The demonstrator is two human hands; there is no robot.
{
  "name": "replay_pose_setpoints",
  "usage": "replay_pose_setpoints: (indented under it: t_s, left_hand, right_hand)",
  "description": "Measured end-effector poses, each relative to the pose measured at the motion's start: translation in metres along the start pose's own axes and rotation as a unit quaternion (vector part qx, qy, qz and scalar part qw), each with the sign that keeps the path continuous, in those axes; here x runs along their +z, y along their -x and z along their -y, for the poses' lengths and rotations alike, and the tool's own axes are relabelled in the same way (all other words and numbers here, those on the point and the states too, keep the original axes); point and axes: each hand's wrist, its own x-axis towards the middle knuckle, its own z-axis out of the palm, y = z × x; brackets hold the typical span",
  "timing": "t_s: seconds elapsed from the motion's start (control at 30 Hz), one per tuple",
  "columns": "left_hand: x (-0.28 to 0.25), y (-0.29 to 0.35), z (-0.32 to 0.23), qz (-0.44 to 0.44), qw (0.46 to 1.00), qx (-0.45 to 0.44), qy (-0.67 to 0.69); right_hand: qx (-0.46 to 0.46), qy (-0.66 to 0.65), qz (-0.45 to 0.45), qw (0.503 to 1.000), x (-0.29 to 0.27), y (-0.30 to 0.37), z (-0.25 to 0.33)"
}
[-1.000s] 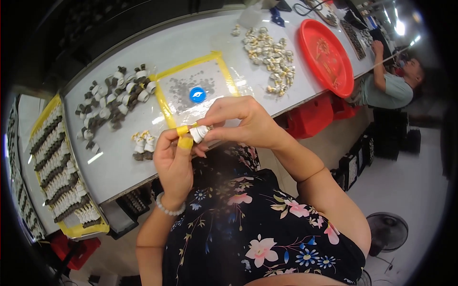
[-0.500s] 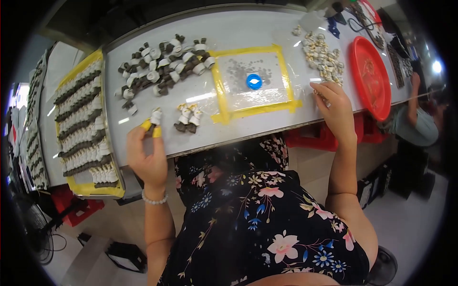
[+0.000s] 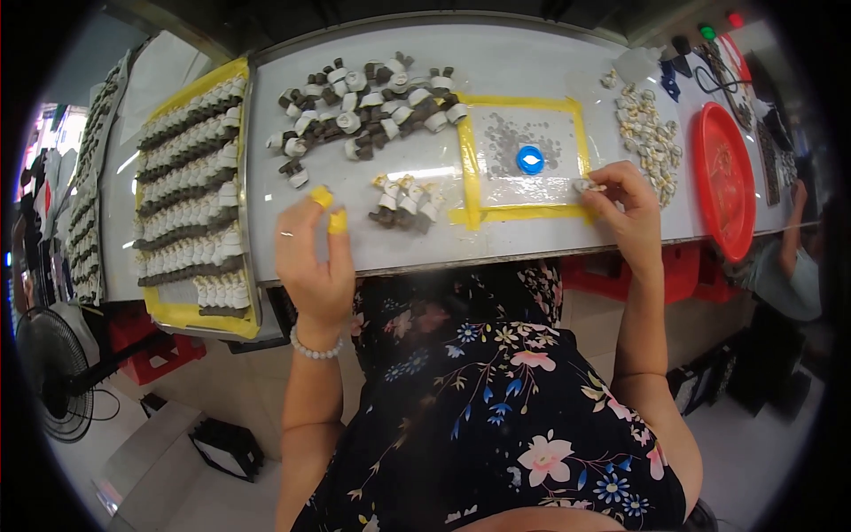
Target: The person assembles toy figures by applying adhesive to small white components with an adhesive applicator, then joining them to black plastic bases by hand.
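My left hand point(image 3: 316, 262) hovers over the near edge of the white table, thumb and finger apart with yellow tape on their tips, holding nothing. To its right stand three small finished-looking figurines point(image 3: 406, 204) with white bodies, dark bases and gold-trimmed tops. Between thumb and fingers, my right hand point(image 3: 631, 208) pinches a small white-and-gold piece point(image 3: 587, 186) by the right side of a yellow-taped square point(image 3: 472, 164). A blue round cap point(image 3: 530, 160) with white inside sits in that square, among grey spots. Beyond my left hand lies a pile of white-and-dark figurine bodies point(image 3: 363, 106).
A pile of white-and-gold pieces point(image 3: 645, 133) lies right of the square, beside a red basin point(image 3: 722, 177). Rows of figurines fill a yellow-edged tray point(image 3: 252, 186) at the left. A black fan point(image 3: 53, 372) stands lower left. Another person's arm point(image 3: 794, 213) shows at far right.
My left hand has let go of a figurine, which now stands beside the other two. My right hand has moved left, from the pile of small pieces toward the taped square. The view has shifted.
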Motion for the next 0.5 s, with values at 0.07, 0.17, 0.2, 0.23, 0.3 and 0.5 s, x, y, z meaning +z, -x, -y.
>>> replay_pose_setpoints:
  t_s: [0.07,0.17,0.2,0.23,0.3,0.5]
  left_hand:
    - [-0.005,-0.01,0.01,-0.039,0.998,-0.025,-0.029]
    - [-0.012,-0.025,0.02,-0.036,0.988,-0.028,-0.15]
    - [-0.012,-0.028,0.024,0.006,0.985,-0.012,-0.173]
    - [-0.009,-0.031,0.027,0.049,0.98,0.006,-0.191]
    - [-0.01,-0.036,0.028,0.075,0.985,-0.031,-0.153]
    - [-0.019,-0.038,0.02,0.128,0.978,-0.063,-0.15]
  right_hand:
    - [-0.002,0.016,-0.003,1.0,-0.003,0.0,0.0]
    - [-0.018,0.063,0.011,0.998,-0.008,-0.001,0.002]
    - [-0.041,0.1,0.021,0.994,-0.009,-0.001,0.003]
    - [-0.06,0.139,0.027,0.988,-0.011,-0.001,0.003]
    - [-0.075,0.163,0.031,0.983,-0.01,-0.002,0.007]
    - [-0.15,0.245,0.046,0.957,-0.005,-0.011,0.013]
